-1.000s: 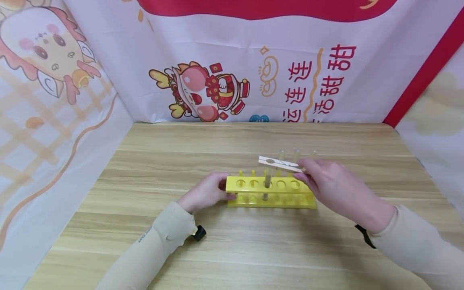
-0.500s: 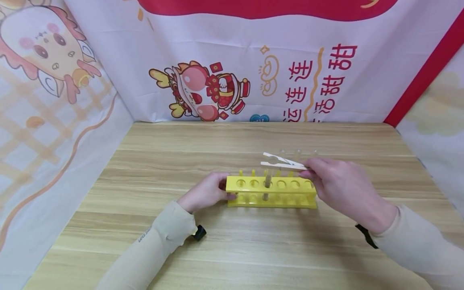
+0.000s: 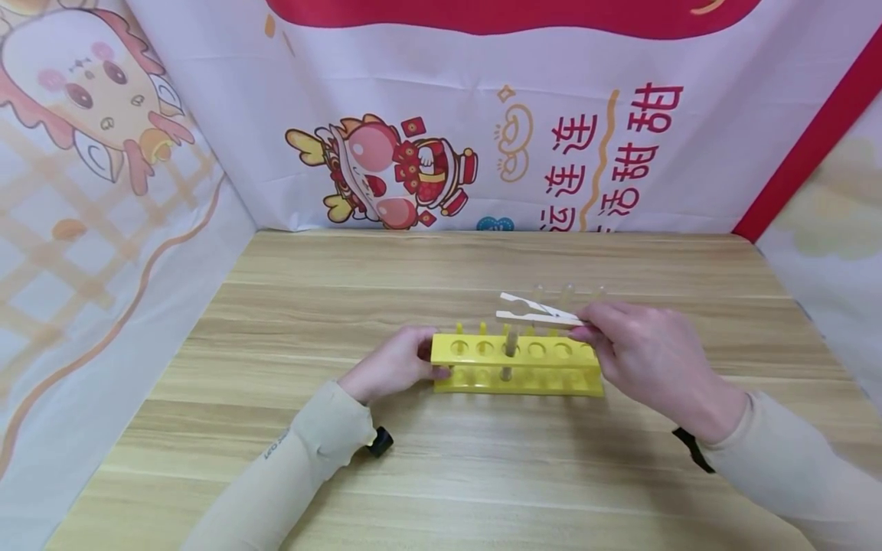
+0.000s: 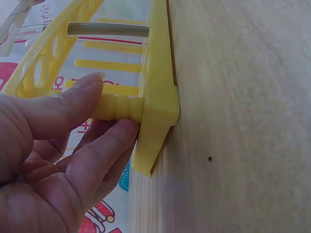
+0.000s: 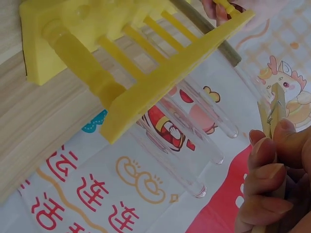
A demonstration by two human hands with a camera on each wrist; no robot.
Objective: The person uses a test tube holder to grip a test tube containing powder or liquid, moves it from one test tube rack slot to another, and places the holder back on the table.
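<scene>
My left hand [image 3: 400, 363] pinches the left end post [image 4: 119, 108] of a yellow test tube rack [image 3: 544, 388] between thumb and fingers. With its fingers curled, my right hand [image 3: 658, 356] grips a wooden test tube clamp [image 3: 537, 317]. The clamp's two arms stand spread apart above the rack, round the top of a test tube in the head view. That tube [image 3: 511, 346], with a dark grey-brown filling in its lower part, stands in the rack's third hole from the left. In the right wrist view the clamp [image 5: 277, 109] is by the tube's clear upper end.
Three clear test tubes [image 5: 228, 130] sit on pegs along the rack's far side, rounded ends up. The rack stands on a wood-grain table [image 3: 344, 283]. Printed cloth [image 3: 427, 69] hangs behind and at both sides.
The clamp's arms, close together one second ago, have spread apart in my right hand. The left hand keeps its hold on the rack, which stays in place.
</scene>
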